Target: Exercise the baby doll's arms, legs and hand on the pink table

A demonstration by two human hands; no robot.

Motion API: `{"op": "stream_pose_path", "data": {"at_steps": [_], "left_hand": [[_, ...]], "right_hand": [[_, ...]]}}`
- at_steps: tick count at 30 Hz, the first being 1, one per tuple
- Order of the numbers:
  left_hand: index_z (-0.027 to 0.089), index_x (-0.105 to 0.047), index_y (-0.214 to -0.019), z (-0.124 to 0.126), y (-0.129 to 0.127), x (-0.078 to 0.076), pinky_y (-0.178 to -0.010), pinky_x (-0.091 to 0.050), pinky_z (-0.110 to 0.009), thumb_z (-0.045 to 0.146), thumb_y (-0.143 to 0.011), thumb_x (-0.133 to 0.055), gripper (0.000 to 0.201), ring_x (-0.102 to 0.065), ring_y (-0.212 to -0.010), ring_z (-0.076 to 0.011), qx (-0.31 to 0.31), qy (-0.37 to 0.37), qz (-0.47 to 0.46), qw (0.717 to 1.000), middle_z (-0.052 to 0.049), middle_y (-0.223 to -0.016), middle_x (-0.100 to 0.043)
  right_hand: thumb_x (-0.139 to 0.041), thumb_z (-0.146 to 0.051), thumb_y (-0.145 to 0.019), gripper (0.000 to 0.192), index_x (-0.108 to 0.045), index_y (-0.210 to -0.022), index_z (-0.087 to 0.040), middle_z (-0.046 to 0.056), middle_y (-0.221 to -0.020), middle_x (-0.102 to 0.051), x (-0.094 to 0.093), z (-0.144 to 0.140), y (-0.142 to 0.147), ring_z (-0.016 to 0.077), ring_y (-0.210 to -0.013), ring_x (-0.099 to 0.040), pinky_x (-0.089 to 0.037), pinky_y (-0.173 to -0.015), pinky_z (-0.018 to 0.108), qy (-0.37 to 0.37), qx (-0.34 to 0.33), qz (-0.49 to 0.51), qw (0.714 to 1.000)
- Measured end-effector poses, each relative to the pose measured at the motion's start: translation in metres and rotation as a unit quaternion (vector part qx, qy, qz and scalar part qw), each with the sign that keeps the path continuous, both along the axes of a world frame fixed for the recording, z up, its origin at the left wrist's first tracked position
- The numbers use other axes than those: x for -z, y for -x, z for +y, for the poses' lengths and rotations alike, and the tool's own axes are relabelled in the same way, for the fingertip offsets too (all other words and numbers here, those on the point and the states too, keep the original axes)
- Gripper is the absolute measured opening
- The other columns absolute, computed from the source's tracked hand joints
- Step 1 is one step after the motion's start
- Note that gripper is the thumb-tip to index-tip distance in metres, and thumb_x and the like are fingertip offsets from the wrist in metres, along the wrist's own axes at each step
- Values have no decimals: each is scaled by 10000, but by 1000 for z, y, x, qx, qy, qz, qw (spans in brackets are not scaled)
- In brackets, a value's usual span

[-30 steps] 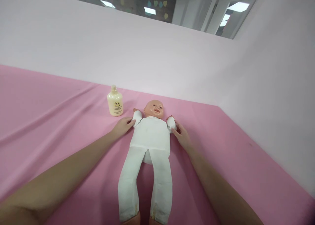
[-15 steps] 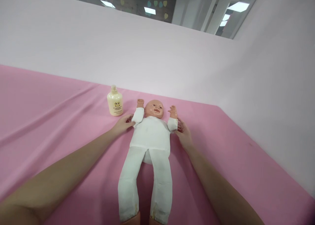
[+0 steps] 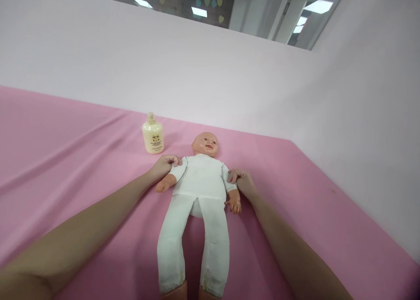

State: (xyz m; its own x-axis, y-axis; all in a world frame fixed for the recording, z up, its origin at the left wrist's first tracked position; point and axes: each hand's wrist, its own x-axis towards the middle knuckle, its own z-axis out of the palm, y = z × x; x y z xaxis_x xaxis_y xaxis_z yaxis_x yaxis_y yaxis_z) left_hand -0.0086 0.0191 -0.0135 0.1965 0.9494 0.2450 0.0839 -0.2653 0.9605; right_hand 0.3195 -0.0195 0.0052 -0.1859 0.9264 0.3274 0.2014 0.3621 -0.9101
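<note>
A white wall (image 3: 164, 72) backs the pink cover (image 3: 98, 142). At frame centre, the doll (image 3: 201, 175) lies face up; left hand (image 3: 163, 166) and right hand (image 3: 245, 182) each seem to pinch a sleeve (image 3: 180, 171). Likely arm-positioning; the next move calls for even guidance.

White wall (image 3: 183, 68) below glass window (image 3: 183, 0)
</note>
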Motion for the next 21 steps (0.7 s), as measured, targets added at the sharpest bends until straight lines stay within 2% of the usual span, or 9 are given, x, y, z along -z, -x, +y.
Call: {"op": "stream_pose_path", "data": {"at_steps": [5,8,11,16,21], "left_hand": [[195,-496,-644,-3,3,-3,-764,-493,-332,203,-571,-593,121,-594,-803,-177,48,4,-2,999,-13,-806,-612],[202,-559,-799,-10,4,-10,-753,-488,-324,195,-567,-626,242,-609,-864,-200,90,26,-7,996,-24,-925,-631],[213,-577,-924,-14,4,-15,-793,-481,-340,263,-650,-662,291,-608,-939,-226,108,35,-19,993,-40,-1017,-643],[216,-522,-961,-9,1,-8,-770,-490,-350,337,-687,-662,331,-608,-874,-206,35,5,-36,999,-29,-991,-626],[218,-503,-1013,-7,-2,-4,-869,-477,-355,403,-760,-624,336,-593,-972,-196,-70,-79,46,993,-42,-1068,-598]], "right_hand": [[-487,-157,-578,153,-613,-559,-242,-18,-695,-657,1,-2,0,157,-715,-585,-479,-836,371,24,1,-9,1000],[-538,-197,-604,126,-646,-642,-248,-14,-789,-667,2,0,-1,170,-802,-600,-476,-859,361,20,8,7,1000],[-589,-246,-622,90,-649,-689,-255,1,-873,-675,4,1,0,190,-870,-608,-478,-868,361,35,19,49,998],[-633,-340,-679,186,-668,-832,-242,25,-899,-699,7,2,1,214,-867,-615,-471,-844,374,75,62,91,991],[-553,-395,-770,231,-663,-873,-221,10,-816,-672,5,0,0,184,-781,-578,-459,-772,339,86,85,28,992]]}}
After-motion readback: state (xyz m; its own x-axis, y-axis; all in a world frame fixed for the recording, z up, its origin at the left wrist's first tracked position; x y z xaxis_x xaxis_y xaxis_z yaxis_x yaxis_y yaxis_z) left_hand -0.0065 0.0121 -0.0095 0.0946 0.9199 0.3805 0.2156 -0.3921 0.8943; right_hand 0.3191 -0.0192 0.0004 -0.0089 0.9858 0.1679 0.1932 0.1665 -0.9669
